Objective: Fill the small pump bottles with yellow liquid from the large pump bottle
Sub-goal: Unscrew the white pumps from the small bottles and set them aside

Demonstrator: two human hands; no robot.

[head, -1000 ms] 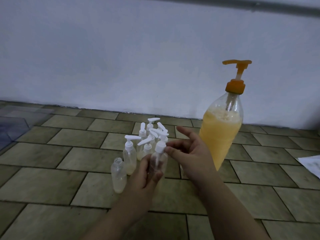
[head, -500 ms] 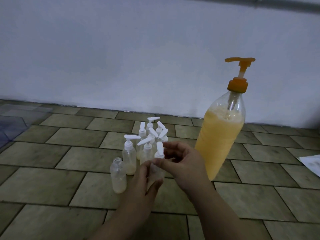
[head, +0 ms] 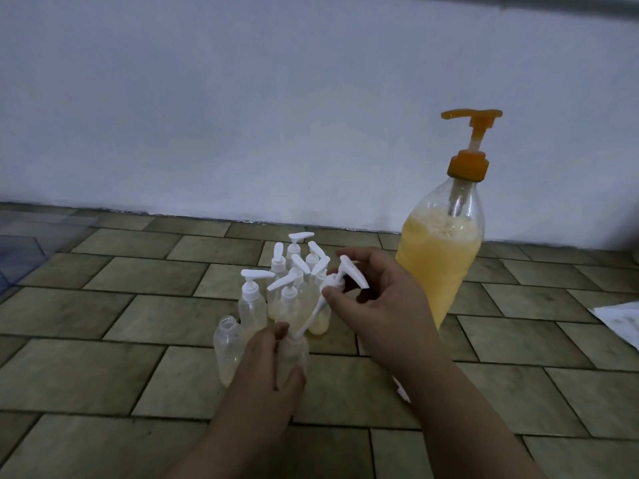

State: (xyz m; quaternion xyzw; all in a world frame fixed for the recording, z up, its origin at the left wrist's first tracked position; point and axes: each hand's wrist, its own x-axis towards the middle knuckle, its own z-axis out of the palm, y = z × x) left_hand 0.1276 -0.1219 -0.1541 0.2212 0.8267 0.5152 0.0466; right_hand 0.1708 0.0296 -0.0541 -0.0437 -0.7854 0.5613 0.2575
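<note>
My left hand [head: 268, 371] grips a small clear bottle [head: 294, 354] low in the middle of the floor. My right hand [head: 383, 305] pinches its white pump head [head: 345, 276], lifted and tilted, with the dip tube [head: 313, 314] still running down into the bottle's neck. Just left stands an uncapped small bottle [head: 228, 344]. Behind them is a cluster of several small pump bottles [head: 294, 285] with white pumps. The large bottle [head: 442, 257] of yellow liquid with an orange pump [head: 470, 143] stands to the right, behind my right hand.
Olive floor tiles [head: 138, 305] run to a pale wall [head: 242, 115] at the back. A white sheet of paper [head: 619, 323] lies at the right edge. A clear plastic container corner [head: 17, 257] shows at the far left.
My right hand has pulled the white pump head up out of the small bottle and tilted it right; before, the pump sat on the bottle. The left hand keeps holding the bottle.
</note>
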